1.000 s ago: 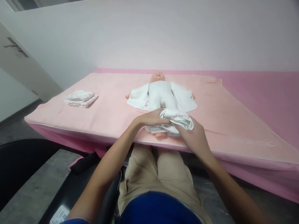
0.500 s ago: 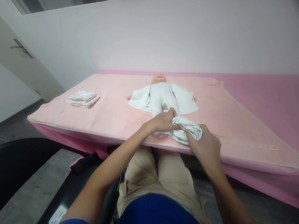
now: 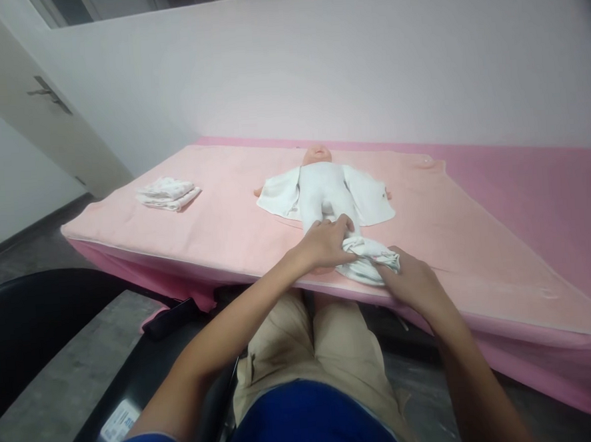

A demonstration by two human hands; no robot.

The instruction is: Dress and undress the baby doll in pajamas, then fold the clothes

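A baby doll in white clothing lies on its back, head away from me and legs toward me. Around the lower end of its right-hand leg, by the table's front edge, is a bunched white printed baby garment. My left hand lies over the doll's lower legs, thumb and fingers closed on the garment's left side. On the other side my right hand pinches the gathered cloth. The doll's foot on that side is hidden, so I cannot tell how far it is inside the garment.
A folded stack of white printed cloths rests at the left of the peach mat. Pink cloth covers the table beneath it. A black chair stands at my left, and a wall rises behind the table.
The garment has been lowered and turned, its bunched opening now lying flatter. My right hand has shifted slightly outward, and my left fingers have moved a little along the doll's leg.
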